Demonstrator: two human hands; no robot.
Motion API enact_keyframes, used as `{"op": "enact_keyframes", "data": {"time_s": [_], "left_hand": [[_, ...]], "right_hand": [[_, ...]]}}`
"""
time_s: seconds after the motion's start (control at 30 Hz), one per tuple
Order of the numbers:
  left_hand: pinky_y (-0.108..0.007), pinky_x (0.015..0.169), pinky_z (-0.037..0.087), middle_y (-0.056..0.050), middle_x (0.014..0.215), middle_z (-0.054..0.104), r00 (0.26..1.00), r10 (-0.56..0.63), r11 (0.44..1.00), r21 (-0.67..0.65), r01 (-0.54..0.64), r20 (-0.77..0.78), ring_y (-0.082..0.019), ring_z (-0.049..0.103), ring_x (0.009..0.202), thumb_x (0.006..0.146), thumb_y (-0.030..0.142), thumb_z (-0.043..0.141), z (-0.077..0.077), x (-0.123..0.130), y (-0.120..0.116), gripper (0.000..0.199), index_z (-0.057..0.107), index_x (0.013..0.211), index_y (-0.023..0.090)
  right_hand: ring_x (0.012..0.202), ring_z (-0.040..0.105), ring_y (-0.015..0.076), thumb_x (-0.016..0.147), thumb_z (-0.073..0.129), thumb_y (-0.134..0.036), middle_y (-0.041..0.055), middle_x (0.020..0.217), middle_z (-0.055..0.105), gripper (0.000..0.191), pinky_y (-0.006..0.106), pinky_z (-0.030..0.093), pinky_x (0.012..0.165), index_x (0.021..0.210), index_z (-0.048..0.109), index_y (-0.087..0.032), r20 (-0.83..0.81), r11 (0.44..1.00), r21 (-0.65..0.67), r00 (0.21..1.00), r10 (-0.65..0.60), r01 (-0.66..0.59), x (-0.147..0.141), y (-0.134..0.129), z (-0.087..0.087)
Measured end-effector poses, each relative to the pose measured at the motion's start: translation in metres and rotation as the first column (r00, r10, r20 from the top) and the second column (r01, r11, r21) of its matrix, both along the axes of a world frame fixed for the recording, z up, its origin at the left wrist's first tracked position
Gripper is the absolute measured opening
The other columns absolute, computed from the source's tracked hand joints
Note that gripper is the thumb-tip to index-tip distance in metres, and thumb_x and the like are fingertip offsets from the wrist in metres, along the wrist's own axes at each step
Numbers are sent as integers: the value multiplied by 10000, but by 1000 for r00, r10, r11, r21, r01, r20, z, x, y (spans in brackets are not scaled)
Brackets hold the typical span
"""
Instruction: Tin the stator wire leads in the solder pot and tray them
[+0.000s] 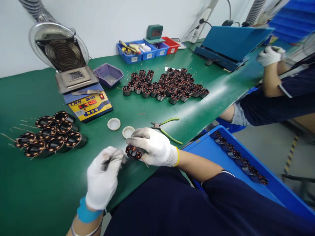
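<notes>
My right hand point(154, 146), in a white glove with a yellow cuff, is wrapped round a motor stator point(133, 152) whose copper-wound end faces left. A thin wire sticks out below it. Close to its left side is my left hand point(104, 175), gloved in white with a blue band at the wrist. Its fingers are pinched together; what they hold, if anything, is too small and blurred to name. Two small white round lids point(114, 124) point(128, 132) lie just beyond the hands. Green-handled cutters point(168, 130) rest open behind my right hand.
Stators point(55, 143) stand at the left near a solder pot point(90, 101); many more point(169, 87) fill the middle back. A purple tray point(108, 74) and blue bins point(133, 58) sit behind. At the right are a blue crate point(246, 193) with stators and another person point(275, 75).
</notes>
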State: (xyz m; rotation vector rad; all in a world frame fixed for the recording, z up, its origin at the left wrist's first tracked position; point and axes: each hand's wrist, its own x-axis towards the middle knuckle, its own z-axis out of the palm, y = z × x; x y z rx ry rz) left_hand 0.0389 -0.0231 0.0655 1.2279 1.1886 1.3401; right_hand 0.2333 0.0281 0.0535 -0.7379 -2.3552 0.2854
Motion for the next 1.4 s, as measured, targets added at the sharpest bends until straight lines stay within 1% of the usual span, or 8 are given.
{"op": "enact_keyframes", "data": {"time_s": [0.2,0.37,0.57,0.83,0.93,1.07,1.27,1.4], "left_hand": [[-255,414,307,24,559,447,905,282,952,20,-304,319,-121,420,489,844,163,577,12,-15,2,242,519,612,199],[-285,489,349,7,597,508,977,-39,993,-117,15,-210,-135,453,519,884,366,555,-15,4,11,282,546,647,212],[-300,578,307,7,598,508,696,-230,971,-110,214,-680,-156,465,590,865,343,548,-36,15,19,294,463,612,218],[-311,662,392,-46,798,665,604,-268,957,-135,257,-751,-216,618,755,895,348,521,-31,13,17,172,598,823,212],[-325,709,437,-73,919,701,616,-270,956,-127,266,-740,-239,649,832,901,346,522,-32,14,16,192,636,958,204],[-351,743,459,-95,980,710,611,-284,951,-139,275,-739,-257,657,867,913,354,513,-32,14,16,264,643,1060,177],[-347,760,462,-68,961,715,590,-297,949,-162,272,-751,-244,660,875,917,342,518,-32,14,16,273,636,1101,180],[-352,757,467,-59,956,714,577,-251,957,-112,267,-777,-246,661,874,918,336,516,-32,15,15,267,646,1089,177]], "right_hand": [[1186,562,226,763,621,-222,126,1252,559,509,367,508,966,1258,510,-179,1,993,-88,996,-84,84,0,18,7],[1099,611,249,755,644,-261,79,1286,576,548,380,507,898,1283,503,-212,319,925,-254,927,-197,283,-19,70,24],[1026,621,265,790,645,-375,90,1244,595,518,314,478,722,1274,536,-226,638,948,-193,767,-75,253,-50,110,33],[976,623,258,824,618,-454,87,1256,564,555,304,455,683,1330,510,-255,662,959,-140,743,-93,245,-49,107,36],[963,608,261,847,605,-435,100,1282,536,589,328,458,707,1390,458,-261,640,966,-20,745,-186,258,-50,105,38],[948,559,258,963,434,-315,122,1203,562,324,347,437,695,1247,576,-246,676,968,172,693,-250,181,-61,106,32],[898,547,241,1024,246,-265,91,1146,578,380,348,437,659,1181,592,-258,729,961,252,632,-264,111,-67,104,17],[973,560,242,1018,254,-240,75,1180,553,382,366,478,744,1240,565,-243,713,950,292,638,-292,108,-70,114,42]]}}
